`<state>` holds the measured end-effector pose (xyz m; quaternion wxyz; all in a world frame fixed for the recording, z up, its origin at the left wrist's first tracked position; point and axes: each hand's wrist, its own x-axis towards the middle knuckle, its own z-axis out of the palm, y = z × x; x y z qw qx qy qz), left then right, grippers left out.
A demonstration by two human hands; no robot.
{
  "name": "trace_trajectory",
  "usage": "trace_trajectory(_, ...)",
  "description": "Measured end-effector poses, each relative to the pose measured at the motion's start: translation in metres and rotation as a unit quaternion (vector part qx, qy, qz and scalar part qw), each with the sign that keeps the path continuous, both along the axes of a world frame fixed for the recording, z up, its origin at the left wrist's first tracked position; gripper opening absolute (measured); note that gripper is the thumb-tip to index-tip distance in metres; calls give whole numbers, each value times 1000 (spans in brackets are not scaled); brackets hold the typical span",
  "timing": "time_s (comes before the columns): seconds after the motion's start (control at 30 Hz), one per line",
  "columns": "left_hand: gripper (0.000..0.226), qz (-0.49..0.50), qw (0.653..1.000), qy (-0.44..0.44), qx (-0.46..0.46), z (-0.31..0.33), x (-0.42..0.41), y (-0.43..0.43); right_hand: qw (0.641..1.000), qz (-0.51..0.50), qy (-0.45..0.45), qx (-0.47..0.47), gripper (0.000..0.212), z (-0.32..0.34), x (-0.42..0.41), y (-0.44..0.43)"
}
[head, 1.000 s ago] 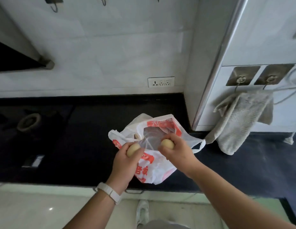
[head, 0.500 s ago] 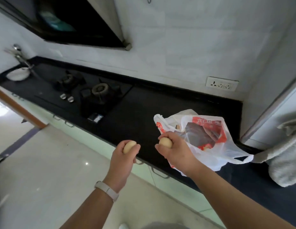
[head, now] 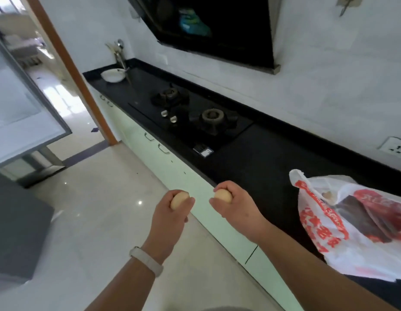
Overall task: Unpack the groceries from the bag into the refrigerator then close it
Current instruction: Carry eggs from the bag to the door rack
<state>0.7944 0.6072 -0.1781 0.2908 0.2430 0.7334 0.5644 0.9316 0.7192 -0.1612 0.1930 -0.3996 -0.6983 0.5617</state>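
My left hand (head: 170, 215) is closed around a beige egg (head: 178, 199), held out over the floor. My right hand (head: 236, 208) grips a second beige egg (head: 224, 195) just in front of the counter edge. The white plastic bag with red print (head: 343, 225) lies open on the black counter at the right, well clear of both hands, with dark and red packets showing inside. A grey-framed panel (head: 27, 122) at the far left may be the open refrigerator door; I cannot tell for sure.
The black counter (head: 257, 158) runs along the wall with a two-burner gas hob (head: 192, 115) and a white bowl (head: 113, 75) at its far end. A range hood (head: 217, 28) hangs above. Pale green cabinets (head: 172, 167) sit below; glossy floor (head: 94, 198) spreads to the left.
My view has swung left, away from the bag. Both hands have come out of the bag with an egg each and moved left, off the counter and over the floor.
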Motion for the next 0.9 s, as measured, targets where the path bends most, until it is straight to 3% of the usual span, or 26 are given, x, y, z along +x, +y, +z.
trace_trajectory(0.27,9,103,994,-31,35,-11,-140,-103,996,66,-9,54,13,3,-156,-77)
trace_trajectory(0.53,9,208,976,-28,56,-7,-228,-193,983,174,19,57,14,14,-276,-130)
trace_trajectory(0.9,9,312,949,-24,29,-11,-320,-227,958,284,33,11,13,-9,-417,-156)
